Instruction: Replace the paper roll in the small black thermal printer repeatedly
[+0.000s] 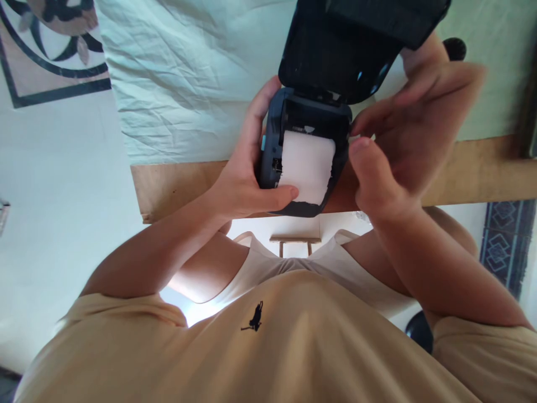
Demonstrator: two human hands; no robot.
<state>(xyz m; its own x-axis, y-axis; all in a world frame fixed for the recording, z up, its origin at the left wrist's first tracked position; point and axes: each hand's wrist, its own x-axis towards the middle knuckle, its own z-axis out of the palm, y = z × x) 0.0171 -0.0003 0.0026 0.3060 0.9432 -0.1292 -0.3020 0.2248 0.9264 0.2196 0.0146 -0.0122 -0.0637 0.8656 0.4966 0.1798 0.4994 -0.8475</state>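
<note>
Printer (304,162) inside left hand (243,179) grip

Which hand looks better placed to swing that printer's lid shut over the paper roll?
Probably the right hand. It is free, with fingers up by the open lid. The left hand is wrapped around the printer body, thumb on the white paper roll, so it steadies the printer.

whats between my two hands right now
In the head view, a small dark printer with its lid open and a white paper roll inside. The left hand grips its side; the right hand touches the other.
</note>
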